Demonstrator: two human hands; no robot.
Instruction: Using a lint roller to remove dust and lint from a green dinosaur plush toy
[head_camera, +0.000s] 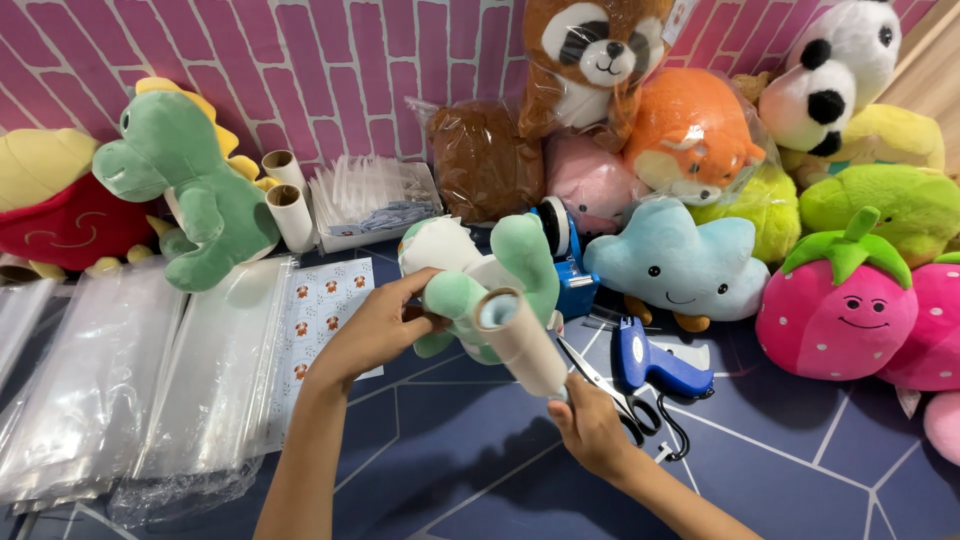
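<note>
Gripping a green plush (490, 285), left hand (375, 330) hides its belly; right fingers (580, 400) pinch a lint roller (520, 340). Sticker sheet (325, 310) lies just left.

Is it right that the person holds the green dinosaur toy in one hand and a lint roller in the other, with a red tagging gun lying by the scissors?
Not quite. The tagging gun is blue, not red, as the head view shows. The left hand does hold the green dinosaur toy, the right hand holds the lint roller, and the gun lies beside the scissors.
</note>
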